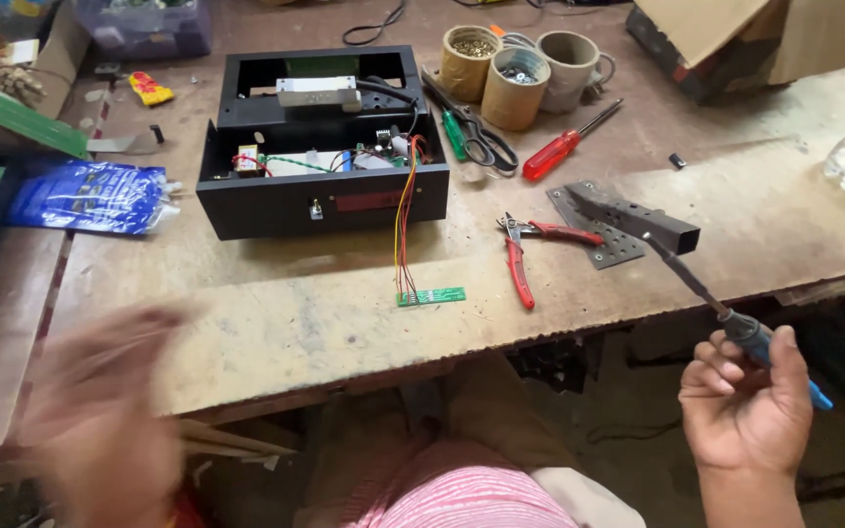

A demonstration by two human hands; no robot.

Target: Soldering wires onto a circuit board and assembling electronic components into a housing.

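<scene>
Left of the small green circuit board on the bench, the left hand is a blur, its grip unreadable. Right of the board, the right hand clamps a blue-handled soldering iron; its shaft slants up-left, toward the board.

Black box at eleven o'clock; green circuit board centre; red-handled pliers and screwdriver at one; blue pouch at ten.

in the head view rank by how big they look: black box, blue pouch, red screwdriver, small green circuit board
1. black box
2. blue pouch
3. red screwdriver
4. small green circuit board
</scene>
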